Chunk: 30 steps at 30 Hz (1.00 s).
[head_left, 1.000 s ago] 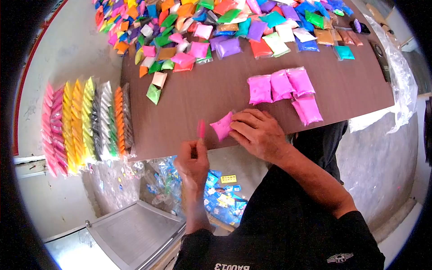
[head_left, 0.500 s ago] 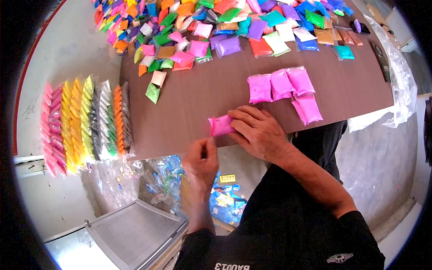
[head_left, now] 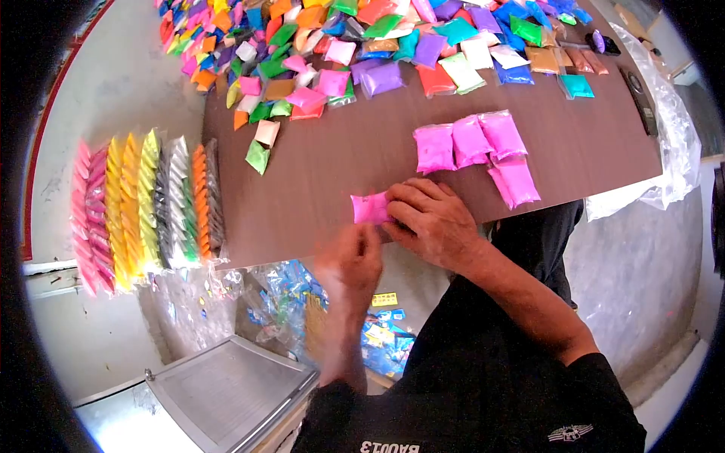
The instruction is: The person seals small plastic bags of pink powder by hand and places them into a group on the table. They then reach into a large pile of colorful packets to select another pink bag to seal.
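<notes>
A small pink clay packet [head_left: 368, 209] lies near the front edge of the brown table [head_left: 317, 166]. My right hand [head_left: 438, 223] grips its right end, fingers curled over the top and covering that part. At the packet's lower left corner is my left hand [head_left: 350, 257], closed and somewhat blurred by motion. Whatever its fingertips pinch, if anything, is hidden. Beyond my right hand, several matching pink packets [head_left: 472, 141] rest flat, three in a row and another just below them.
A large heap of coloured packets [head_left: 377, 45] covers the table's far side. Twisted packet strips [head_left: 143, 204] hang over the left. Clear plastic sheeting [head_left: 672, 143] drapes the right edge. Below the front edge are loose wrappers [head_left: 385, 340] and a grey metal lid [head_left: 230, 385].
My left hand has moved up and to the right, closer to the packet's lower left corner. My right hand stays on the packet almost unmoved.
</notes>
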Tool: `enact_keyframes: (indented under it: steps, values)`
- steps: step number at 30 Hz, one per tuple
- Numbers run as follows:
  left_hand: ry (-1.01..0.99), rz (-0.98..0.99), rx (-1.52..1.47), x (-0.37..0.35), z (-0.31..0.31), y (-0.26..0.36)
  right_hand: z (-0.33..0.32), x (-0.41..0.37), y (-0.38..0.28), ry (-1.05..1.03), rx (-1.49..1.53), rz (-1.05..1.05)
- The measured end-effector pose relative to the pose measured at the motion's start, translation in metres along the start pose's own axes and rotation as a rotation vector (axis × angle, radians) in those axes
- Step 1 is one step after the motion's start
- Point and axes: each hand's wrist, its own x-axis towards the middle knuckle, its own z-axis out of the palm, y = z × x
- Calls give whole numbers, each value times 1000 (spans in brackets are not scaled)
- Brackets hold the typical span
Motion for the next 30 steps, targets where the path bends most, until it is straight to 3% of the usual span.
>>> enact_keyframes:
  steps: [5,7,9,11,13,19,21,23,25,30]
  values:
    - [50,-4,-29,11,5,1,-3,1,0,-18,-4,2]
    - [-33,-69,210,18,-6,-9,-1,0,0,-20,-3,14]
    - [-28,-163,70,22,-12,-6,0,0,1,-19,-5,29]
    - [-9,62,9,19,-9,3,0,0,1,4,4,13]
    - [-27,56,-59,3,4,-2,0,0,2,-1,12,11]
    - [51,-145,85,-1,-11,-22,0,1,0,-13,35,17]
    - [56,-115,66,-4,-11,-15,0,-1,0,4,28,18]
    - [74,83,-52,-12,0,1,0,0,0,21,0,35]
    - [30,91,-38,-20,11,-2,-1,1,1,20,9,27]
    - [152,69,124,-24,7,-29,1,1,0,18,33,41]
